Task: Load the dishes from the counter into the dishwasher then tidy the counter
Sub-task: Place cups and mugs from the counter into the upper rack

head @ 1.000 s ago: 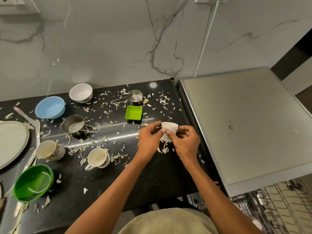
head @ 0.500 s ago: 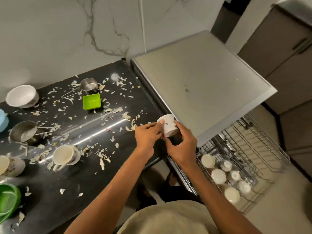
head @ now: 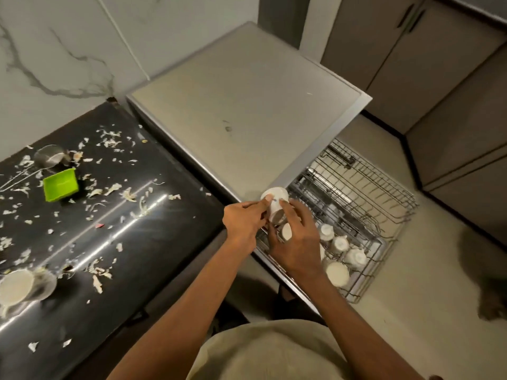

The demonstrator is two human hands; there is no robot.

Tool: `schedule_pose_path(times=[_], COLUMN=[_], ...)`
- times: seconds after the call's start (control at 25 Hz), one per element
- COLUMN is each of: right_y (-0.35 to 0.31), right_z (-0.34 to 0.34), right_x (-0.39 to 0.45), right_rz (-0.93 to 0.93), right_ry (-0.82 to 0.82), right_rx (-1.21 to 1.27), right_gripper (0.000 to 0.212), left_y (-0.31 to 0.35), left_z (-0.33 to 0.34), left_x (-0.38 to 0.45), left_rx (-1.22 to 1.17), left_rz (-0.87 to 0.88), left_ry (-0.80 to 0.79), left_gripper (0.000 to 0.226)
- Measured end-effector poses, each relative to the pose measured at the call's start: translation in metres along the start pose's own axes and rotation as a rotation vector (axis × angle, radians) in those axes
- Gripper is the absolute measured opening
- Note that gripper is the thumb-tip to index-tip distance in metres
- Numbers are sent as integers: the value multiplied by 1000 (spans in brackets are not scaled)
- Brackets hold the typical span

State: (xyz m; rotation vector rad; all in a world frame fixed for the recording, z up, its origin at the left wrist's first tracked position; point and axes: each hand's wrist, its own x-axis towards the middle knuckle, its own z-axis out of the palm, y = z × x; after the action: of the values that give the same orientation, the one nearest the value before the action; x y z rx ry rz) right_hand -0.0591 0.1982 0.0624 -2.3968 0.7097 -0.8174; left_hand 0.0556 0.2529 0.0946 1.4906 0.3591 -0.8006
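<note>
A small white cup (head: 275, 200) is held tilted between both my hands, just over the left end of the pulled-out dishwasher rack (head: 384, 215). My left hand (head: 242, 222) pinches its side with fingertips. My right hand (head: 297, 242) wraps its fingers round the cup from the right. Several white cups (head: 338, 272) stand upside down in the rack's near part, partly hidden by my right hand. On the black counter (head: 153, 231) remain a white mug (head: 19, 287), a green square dish (head: 61, 184) and a small steel cup (head: 50, 157).
The dishwasher's flat grey top (head: 247, 105) lies right of the counter. Food scraps (head: 109, 187) litter the counter. Grey cabinets (head: 425, 64) stand at the far right beyond the beige floor, and a dark blurred shape (head: 485, 270) sits at the right edge.
Both hands have carried the cup rightward from above the counter to over the rack's left end. My view has swung right, so most counter dishes have left the frame.
</note>
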Motion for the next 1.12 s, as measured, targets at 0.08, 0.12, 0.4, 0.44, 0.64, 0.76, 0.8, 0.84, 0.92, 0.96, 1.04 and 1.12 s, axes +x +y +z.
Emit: schedule_pose_path(times=[0.08, 0.12, 0.4, 0.44, 0.64, 0.76, 0.8, 0.84, 0.92, 0.96, 1.04, 1.12], right_y=[27, 42, 137, 146, 196, 223, 231, 237, 246, 249, 261, 272], right_z=[-18, -26, -59, -61, -58, -46, -40, -35, -25, -21, -10, 4], right_x=[-5, -7, -13, -11, -3, 0, 1, 3, 7, 9, 15, 20], right_rz=[25, 51, 242, 287, 606, 727, 760, 789, 827, 837, 854, 886], right_ry=[-37, -48, -158, -180, -315, -409, -429, -451, -484, -494, -518, -545], right_rx=[-58, -68, -36, -27, -12, 2, 7, 4, -1, -1, -8, -11], right_gripper=[54, 55, 58, 58, 57, 51, 56, 63, 69, 70, 70, 70], left_y=[-12, -19, -93, -104, -142, -155, -158, -163, -170, -174, -181, -187], left_z=[33, 49, 125, 133, 158, 167, 167, 168, 168, 167, 167, 164], left_x=[-7, -9, -4, -2, 18, 33, 39, 48, 68, 78, 100, 116], left_rx=[39, 64, 325, 379, 615, 678, 707, 729, 740, 748, 814, 930], left_rz=[2, 6, 157, 188, 203, 90, 67, 44, 0, -11, 4, 41], left_ry=[3, 6, 15, -1, -147, -289, -318, -335, -342, -343, -343, -355], left_gripper=[20, 21, 9, 11, 24, 35, 36, 35, 34, 35, 40, 47])
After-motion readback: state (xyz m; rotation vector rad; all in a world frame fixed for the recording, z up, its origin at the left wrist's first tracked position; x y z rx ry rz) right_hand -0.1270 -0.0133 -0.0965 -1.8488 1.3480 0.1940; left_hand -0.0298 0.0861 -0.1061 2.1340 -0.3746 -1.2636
